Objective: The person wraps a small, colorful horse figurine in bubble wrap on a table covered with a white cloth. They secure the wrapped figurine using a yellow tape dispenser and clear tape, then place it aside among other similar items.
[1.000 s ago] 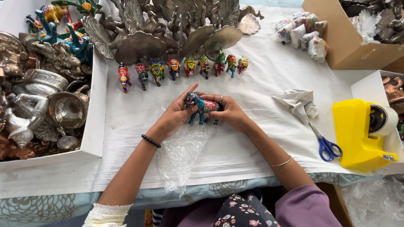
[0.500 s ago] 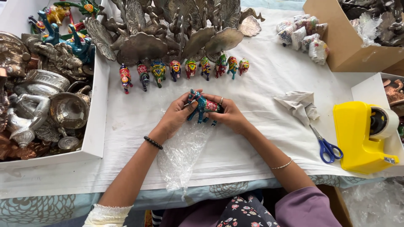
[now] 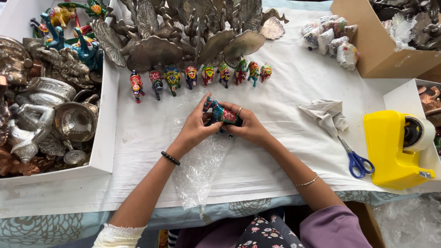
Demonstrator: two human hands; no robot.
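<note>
Both my hands hold a small painted elephant figurine [image 3: 221,114], dark teal with red and green patterns, over the middle of the white-covered table [image 3: 285,92]. My left hand [image 3: 195,128] grips its left end, fingers curled over the top. My right hand [image 3: 248,126], with a ring, wraps its right side. A clear sheet of bubble wrap [image 3: 200,167] lies under my hands and trails toward the table's near edge. Beyond my hands stands a row of several similar painted elephant figurines [image 3: 202,76].
A white tray [image 3: 106,138] of metal statues and bowls fills the left. Brass leaf-shaped pieces [image 3: 183,27] crowd the back. To the right lie a crumpled cloth [image 3: 327,114], blue-handled scissors [image 3: 356,160], a yellow tape dispenser [image 3: 395,149], wrapped bundles [image 3: 330,39] and a cardboard box [image 3: 381,50].
My hands have turned the figurine slightly and stayed in the same place above the bubble wrap. Nothing else on the table has moved.
</note>
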